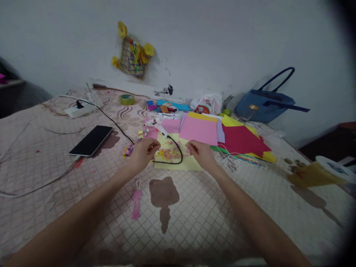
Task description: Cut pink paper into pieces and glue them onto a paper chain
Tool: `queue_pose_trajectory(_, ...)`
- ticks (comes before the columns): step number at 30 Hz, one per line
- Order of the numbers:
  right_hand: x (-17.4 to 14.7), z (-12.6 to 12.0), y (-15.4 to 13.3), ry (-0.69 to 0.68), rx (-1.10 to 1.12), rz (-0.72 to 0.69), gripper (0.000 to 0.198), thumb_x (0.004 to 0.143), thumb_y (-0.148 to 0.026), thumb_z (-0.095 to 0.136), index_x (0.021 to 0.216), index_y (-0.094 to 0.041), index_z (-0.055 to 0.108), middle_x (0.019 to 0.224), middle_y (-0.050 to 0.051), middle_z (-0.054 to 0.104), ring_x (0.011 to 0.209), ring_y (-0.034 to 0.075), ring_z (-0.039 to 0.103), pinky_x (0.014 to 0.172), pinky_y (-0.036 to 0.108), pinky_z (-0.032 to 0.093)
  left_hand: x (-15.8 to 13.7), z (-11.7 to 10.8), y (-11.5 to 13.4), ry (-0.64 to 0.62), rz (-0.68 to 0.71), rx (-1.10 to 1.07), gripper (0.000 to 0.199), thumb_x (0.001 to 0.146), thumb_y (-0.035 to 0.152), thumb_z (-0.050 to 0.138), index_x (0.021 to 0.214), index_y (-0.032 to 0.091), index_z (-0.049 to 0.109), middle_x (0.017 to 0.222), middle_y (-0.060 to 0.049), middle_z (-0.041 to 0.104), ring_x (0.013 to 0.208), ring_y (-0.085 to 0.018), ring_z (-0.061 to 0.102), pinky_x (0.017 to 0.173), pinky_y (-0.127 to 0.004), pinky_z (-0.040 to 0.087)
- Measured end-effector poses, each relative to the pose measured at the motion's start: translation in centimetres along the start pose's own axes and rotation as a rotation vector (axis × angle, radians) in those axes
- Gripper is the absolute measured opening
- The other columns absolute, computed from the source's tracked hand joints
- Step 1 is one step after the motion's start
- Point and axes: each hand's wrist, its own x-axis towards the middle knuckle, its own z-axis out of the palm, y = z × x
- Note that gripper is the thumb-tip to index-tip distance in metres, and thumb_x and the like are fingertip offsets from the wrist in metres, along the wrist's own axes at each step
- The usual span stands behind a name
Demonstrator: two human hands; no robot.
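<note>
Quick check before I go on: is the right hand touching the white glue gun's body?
Apart. The head view shows it: a strip of yellow paper is visible between the right hand and the white glue gun.

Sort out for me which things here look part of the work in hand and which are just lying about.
Likely part of the work, near the left hand and right hand:
white glue gun
pale yellow sheet
paper scraps
white string

Seemingly just lying about:
phone
tape roll
blue bag

I can't tell whether either hand holds anything.
</note>
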Motion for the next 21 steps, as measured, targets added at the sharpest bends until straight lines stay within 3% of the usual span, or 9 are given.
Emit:
queue_pose_trajectory(3, 0.1, -1.6, 3.8, -0.03, -0.108, 0.16, 0.018, 0.081, -0.031, 0.049, 0.073, -0.018, 0.06, 0.063, 0.002, 0.062, 0.056, 0.014, 0.054, 0.053, 0.023, 0.034, 0.1, 0.0, -0.1, -0.009, -0.044, 0.157, 0.023, 0.081, 0.037, 0.049, 0.073, 0.019, 0.06, 0.051, 0.002, 0.049, 0.047, -0.012, 0.044, 0.05, -0.024, 0.03)
queue_pose_trajectory(7, -0.9, -2.7, 6.4, -0.133, -0.082, 0.253, 0.01, 0.075, -0.028, 0.053, 0.073, -0.018, 0.055, 0.065, 0.001, 0.061, 0.057, 0.014, 0.054, 0.05, 0.022, 0.033, 0.7, 0.4, 0.0, 0.0, 0.015, 0.071, 0.018, 0.078, 0.032, 0.054, 0.088, 0.02, 0.06, 0.07, -0.001, 0.06, 0.064, -0.014, 0.055, 0.061, -0.026, 0.04)
queue_pose_trajectory(11, -2.1, -2.9, 6.7, -0.307, -0.114, 0.229, 0.013, 0.067, -0.022, 0.057, 0.078, -0.018, 0.05, 0.067, 0.0, 0.059, 0.057, 0.013, 0.052, 0.05, 0.021, 0.031, 1.8, 1.2, 0.9, -0.131, -0.047, -0.281, 0.021, 0.077, 0.03, 0.056, 0.093, 0.017, 0.058, 0.084, -0.006, 0.063, 0.076, -0.016, 0.06, 0.068, -0.028, 0.046)
queue_pose_trajectory(14, -2.7, -2.7, 6.3, -0.314, -0.152, 0.236, 0.02, 0.062, -0.015, 0.057, 0.081, -0.017, 0.049, 0.072, 0.002, 0.059, 0.061, 0.014, 0.052, 0.05, 0.022, 0.029, 2.4, 1.8, 1.8, -0.232, -0.126, -0.489, 0.021, 0.075, 0.03, 0.059, 0.09, 0.014, 0.057, 0.081, -0.005, 0.062, 0.075, -0.015, 0.061, 0.07, -0.029, 0.048)
queue_pose_trajectory(17, -2.8, -2.6, 5.9, -0.293, -0.182, 0.256, 0.021, 0.063, -0.015, 0.057, 0.082, -0.016, 0.048, 0.076, 0.005, 0.059, 0.064, 0.016, 0.051, 0.051, 0.022, 0.027, 2.2, 2.3, 2.1, -0.237, -0.165, -0.562, 0.022, 0.074, 0.03, 0.06, 0.089, 0.014, 0.057, 0.082, -0.006, 0.063, 0.075, -0.015, 0.061, 0.072, -0.03, 0.049)
queue_pose_trajectory(21, -2.7, -3.7, 5.7, -0.32, -0.133, 0.249, 0.019, 0.064, -0.016, 0.057, 0.08, -0.018, 0.047, 0.068, 0.0, 0.056, 0.059, 0.013, 0.049, 0.05, 0.021, 0.029, 1.4, 2.3, 1.3, -0.209, -0.246, -0.586, 0.024, 0.073, 0.03, 0.061, 0.089, 0.014, 0.058, 0.081, -0.006, 0.065, 0.076, -0.016, 0.063, 0.074, -0.032, 0.049)
